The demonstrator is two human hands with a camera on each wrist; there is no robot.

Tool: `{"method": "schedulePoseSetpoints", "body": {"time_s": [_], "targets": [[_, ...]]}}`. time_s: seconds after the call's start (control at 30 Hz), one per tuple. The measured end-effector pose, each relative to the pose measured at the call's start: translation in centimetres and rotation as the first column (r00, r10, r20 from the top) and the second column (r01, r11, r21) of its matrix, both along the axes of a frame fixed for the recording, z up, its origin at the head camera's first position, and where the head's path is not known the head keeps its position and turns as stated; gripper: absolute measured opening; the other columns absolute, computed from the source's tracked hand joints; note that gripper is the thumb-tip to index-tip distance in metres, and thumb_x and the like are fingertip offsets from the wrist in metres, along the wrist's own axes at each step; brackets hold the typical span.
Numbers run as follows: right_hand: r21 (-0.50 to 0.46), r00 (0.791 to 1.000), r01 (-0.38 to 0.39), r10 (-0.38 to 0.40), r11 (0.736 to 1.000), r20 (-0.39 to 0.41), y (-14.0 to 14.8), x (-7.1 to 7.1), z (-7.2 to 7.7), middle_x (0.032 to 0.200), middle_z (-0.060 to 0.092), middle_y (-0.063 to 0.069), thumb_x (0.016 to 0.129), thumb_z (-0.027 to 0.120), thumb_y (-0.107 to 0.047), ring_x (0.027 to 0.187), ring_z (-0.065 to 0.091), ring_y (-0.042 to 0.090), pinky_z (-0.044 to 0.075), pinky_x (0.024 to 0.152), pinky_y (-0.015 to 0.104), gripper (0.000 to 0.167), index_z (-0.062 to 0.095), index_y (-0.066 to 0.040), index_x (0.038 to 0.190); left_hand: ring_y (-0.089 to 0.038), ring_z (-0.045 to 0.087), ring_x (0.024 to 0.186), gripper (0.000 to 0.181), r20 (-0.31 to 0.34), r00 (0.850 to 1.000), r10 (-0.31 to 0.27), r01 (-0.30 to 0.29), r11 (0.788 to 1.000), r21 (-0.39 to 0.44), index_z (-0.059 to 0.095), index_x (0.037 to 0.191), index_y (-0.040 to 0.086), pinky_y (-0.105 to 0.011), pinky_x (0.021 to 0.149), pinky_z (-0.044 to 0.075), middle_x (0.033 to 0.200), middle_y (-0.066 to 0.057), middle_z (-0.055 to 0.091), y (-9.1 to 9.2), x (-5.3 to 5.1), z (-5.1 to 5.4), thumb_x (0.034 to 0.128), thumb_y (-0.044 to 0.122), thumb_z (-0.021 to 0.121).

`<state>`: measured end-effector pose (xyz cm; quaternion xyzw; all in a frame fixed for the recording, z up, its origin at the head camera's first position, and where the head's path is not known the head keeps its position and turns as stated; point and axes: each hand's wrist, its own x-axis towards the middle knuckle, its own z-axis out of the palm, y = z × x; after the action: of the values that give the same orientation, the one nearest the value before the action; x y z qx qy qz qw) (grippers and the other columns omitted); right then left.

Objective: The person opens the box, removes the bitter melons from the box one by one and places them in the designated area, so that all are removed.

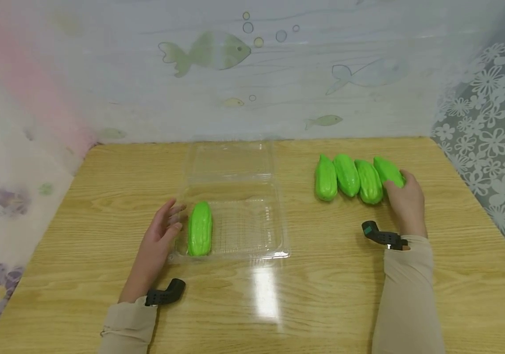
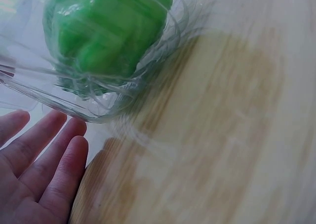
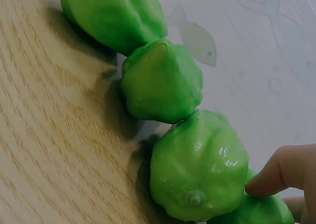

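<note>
An open clear plastic clamshell box [image 1: 243,228] lies left of the table's middle, its lid folded back toward the wall. One ribbed green papaya-shaped fruit [image 1: 200,229] lies lengthwise at the box's left side. My left hand [image 1: 157,241] is beside the box's left wall, fingers extended; in the left wrist view its fingertips [image 2: 79,145] are close to the plastic edge. At the right, my right hand [image 1: 408,204] holds the rightmost green papaya [image 1: 387,171] between thumb and fingers. Part of that papaya [image 3: 261,211] hides behind its neighbour in the right wrist view.
Three more green papayas [image 1: 346,175] lie side by side, left of the held one, near the back of the wooden table [image 1: 323,295]. A wall with fish drawings [image 1: 217,51] borders the table's far edge. Flowered panels stand left and right.
</note>
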<state>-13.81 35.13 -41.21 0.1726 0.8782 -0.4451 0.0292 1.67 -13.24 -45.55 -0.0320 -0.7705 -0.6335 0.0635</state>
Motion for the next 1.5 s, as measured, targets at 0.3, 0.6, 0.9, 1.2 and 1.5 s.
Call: {"method": "schedulePoseSetpoints", "body": {"time_s": [0.3,0.6,0.9,1.2,1.5], "targets": [[-0.035,1.0,-0.004,0.005,0.999,0.029,0.4,0.6,0.1,0.148,0.005,0.014,0.089,0.039,-0.031,0.13,0.013,0.035,0.017,0.103,0.053,0.068,0.004,-0.013,0.144,-0.028,0.037,0.121,0.05,0.006,1.0,0.018,-0.018,1.0,-0.017,0.022,0.142,0.014,-0.015,0.091,0.038,0.135,-0.012,0.037,0.7,1.3,-0.2,0.0956,0.015,0.042],[-0.033,0.999,-0.036,0.037,0.999,0.016,2.1,0.0,-1.1,0.147,0.01,0.015,0.089,0.039,-0.045,0.13,0.015,0.035,0.019,0.103,0.052,0.071,0.006,-0.015,0.144,-0.029,0.037,0.122,0.05,0.001,0.999,0.038,-0.038,0.999,-0.03,0.022,0.141,0.016,-0.015,0.091,0.037,0.135,-0.011,0.038,1.5,2.4,-0.2,0.0954,0.018,0.042],[-0.038,0.998,-0.063,0.063,0.997,-0.004,5.1,-2.3,-5.0,0.145,0.017,0.012,0.078,0.04,-0.068,0.126,0.023,0.032,0.026,0.1,0.05,0.084,0.01,-0.027,0.144,-0.028,0.037,0.122,0.051,0.019,0.998,0.06,-0.059,0.997,-0.038,0.022,0.142,0.016,-0.013,0.09,0.037,0.135,-0.01,0.038,2.5,3.7,0.4,0.0954,0.018,0.043],[-0.063,0.999,-0.035,0.035,0.997,-0.002,3.4,-0.2,-1.9,0.145,0.017,0.013,0.084,0.04,-0.058,0.127,0.023,0.031,0.027,0.101,0.047,0.075,0.014,-0.021,0.144,-0.027,0.037,0.123,0.05,0.018,0.998,0.064,-0.063,0.997,-0.036,0.022,0.142,0.017,-0.014,0.092,0.036,0.136,-0.009,0.037,2.6,3.9,0.2,0.0956,0.019,0.042],[-0.04,0.999,-0.022,0.021,0.999,-0.031,4.6,-1.4,-3.8,0.146,0.016,0.009,0.082,0.038,-0.062,0.126,0.024,0.028,0.029,0.1,0.044,0.075,0.015,-0.026,0.143,-0.028,0.038,0.122,0.051,0.016,0.998,0.056,-0.056,0.998,-0.027,0.022,0.142,0.017,-0.015,0.091,0.037,0.136,-0.01,0.037,2.5,4.0,0.1,0.0955,0.019,0.042]]}}
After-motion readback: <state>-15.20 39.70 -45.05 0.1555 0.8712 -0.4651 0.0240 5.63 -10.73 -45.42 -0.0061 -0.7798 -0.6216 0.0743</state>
